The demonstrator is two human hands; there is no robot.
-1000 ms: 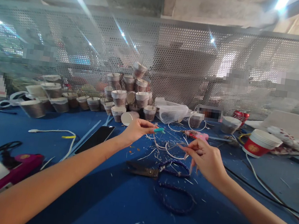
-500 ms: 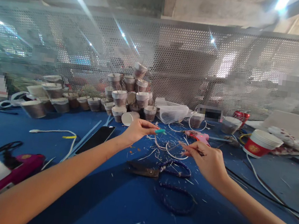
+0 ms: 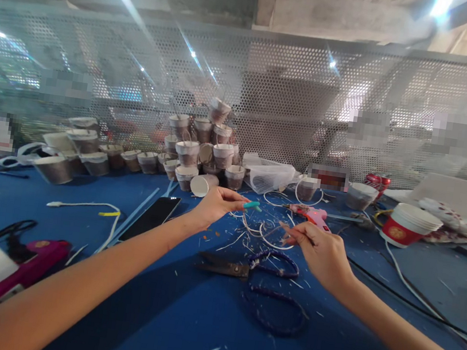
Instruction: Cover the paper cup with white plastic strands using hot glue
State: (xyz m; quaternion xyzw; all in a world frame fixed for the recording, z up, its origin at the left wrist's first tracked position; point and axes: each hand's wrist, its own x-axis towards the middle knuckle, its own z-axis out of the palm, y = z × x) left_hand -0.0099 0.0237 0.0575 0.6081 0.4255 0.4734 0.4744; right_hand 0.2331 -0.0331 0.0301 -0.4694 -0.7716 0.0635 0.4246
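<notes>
My left hand [image 3: 217, 207] is closed in a pinch on a small teal piece [image 3: 251, 204] that juts from the fingertips. Slightly lower and to the right, my right hand [image 3: 319, 248] also pinches, its fingertips on a thin brownish strand [image 3: 269, 230] slanting toward the left. Under both hands lie loops of white cord [image 3: 276, 245] and scattered thin clippings. Nearest to me rests a pair of scissors [image 3: 227, 266] with dark blue wrapped handles, blades pointing left. A pink glue gun [image 3: 318, 217] lies just behind my right hand.
Small pots [image 3: 186, 154] are stacked at the back against a perforated metal screen [image 3: 289, 90]. A black phone [image 3: 151, 218] and a purple power strip [image 3: 37, 257] lie to the left. Red-and-white paper cups [image 3: 409, 226] stand at the right, near several cables.
Both hands keep their pinches and have barely moved. My right hand sits very slightly lower, with a little more of the pink glue gun showing behind it.
</notes>
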